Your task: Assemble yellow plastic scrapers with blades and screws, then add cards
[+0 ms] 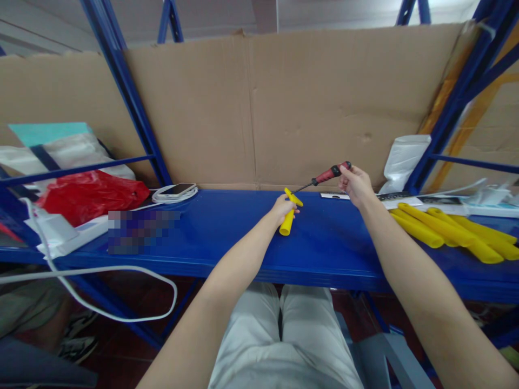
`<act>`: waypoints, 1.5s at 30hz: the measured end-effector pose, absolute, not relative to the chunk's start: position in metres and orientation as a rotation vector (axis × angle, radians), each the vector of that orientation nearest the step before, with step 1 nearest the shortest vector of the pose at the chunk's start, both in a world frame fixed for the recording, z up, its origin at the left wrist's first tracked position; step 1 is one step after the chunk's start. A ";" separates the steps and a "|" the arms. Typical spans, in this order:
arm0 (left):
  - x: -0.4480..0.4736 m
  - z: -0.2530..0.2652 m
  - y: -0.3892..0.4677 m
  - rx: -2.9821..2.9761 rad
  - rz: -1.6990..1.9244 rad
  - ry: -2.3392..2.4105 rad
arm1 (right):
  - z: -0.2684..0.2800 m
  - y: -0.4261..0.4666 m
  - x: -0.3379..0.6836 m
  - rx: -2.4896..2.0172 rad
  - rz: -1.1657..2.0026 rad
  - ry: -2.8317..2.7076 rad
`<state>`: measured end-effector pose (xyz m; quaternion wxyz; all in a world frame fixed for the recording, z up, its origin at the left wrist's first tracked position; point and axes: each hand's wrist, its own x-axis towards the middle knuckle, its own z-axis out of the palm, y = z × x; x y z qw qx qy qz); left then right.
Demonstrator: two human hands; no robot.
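Over the blue shelf top, my left hand is closed round a yellow plastic handle with a short crosspiece at its upper end. My right hand grips the end of a screwdriver with a red and black handle. The screwdriver's shaft slants down to the left, and its tip reaches the crosspiece of the yellow handle. Whether the tip sits inside the piece or just touches it, I cannot tell. Several yellow tubes lie in a pile to the right of my right forearm.
A cardboard sheet stands behind the blue shelf, between blue metal posts. On the left are a phone, a red plastic bag and a white power strip. A white cable loops over the front edge.
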<state>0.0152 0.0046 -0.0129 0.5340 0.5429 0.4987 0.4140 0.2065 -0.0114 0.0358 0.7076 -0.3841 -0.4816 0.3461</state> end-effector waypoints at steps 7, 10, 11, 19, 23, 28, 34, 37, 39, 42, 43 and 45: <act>0.015 -0.015 0.007 1.314 0.993 1.194 | 0.034 -0.009 0.205 -0.824 0.709 -1.071; 0.016 -0.016 0.007 1.322 1.006 1.178 | 0.032 -0.006 0.205 -0.824 0.669 -1.028; 0.016 -0.016 0.006 1.323 1.010 1.174 | 0.032 -0.005 0.205 -0.835 0.662 -1.016; 0.015 -0.013 0.002 1.301 1.027 1.174 | 0.035 -0.011 0.205 -0.918 0.737 -1.010; 0.014 -0.011 0.002 1.286 1.045 1.190 | 0.037 -0.017 0.204 -0.926 0.852 -1.012; 0.013 -0.011 0.002 1.289 1.057 1.184 | 0.040 -0.020 0.203 -0.848 0.934 -1.058; 0.014 -0.012 0.002 1.311 1.048 1.179 | 0.037 -0.016 0.203 -0.851 0.827 -1.080; 0.014 -0.013 0.002 1.324 1.044 1.178 | 0.034 -0.013 0.203 -0.885 0.760 -1.051; 0.014 -0.013 0.002 1.326 1.045 1.171 | 0.034 -0.012 0.204 -0.904 0.732 -1.034; 0.015 -0.012 0.001 1.322 1.050 1.161 | 0.034 -0.012 0.204 -0.932 0.727 -1.012; 0.015 -0.012 0.001 1.320 1.052 1.157 | 0.034 -0.012 0.204 -0.940 0.730 -1.007; 0.015 -0.012 0.000 1.316 1.058 1.151 | 0.034 -0.013 0.204 -0.947 0.726 -0.999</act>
